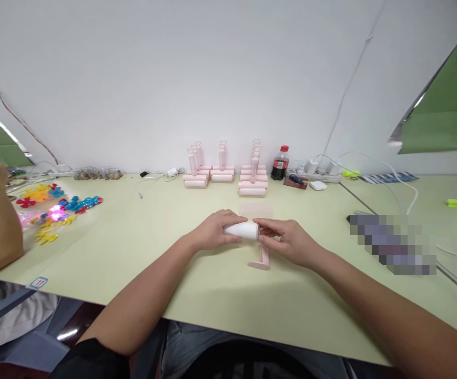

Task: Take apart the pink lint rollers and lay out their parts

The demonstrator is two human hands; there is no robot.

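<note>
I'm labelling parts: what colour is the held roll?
The roll is white, clearest in the head view.

A blue-bordered sticker [38,283] on the table edge [79,296] reads "11".

White roll [243,230] held sideways, pink bracket [265,257] close by

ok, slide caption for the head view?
Left hand and right hand hold a white roll over a pale table, pink rollers behind.
</note>
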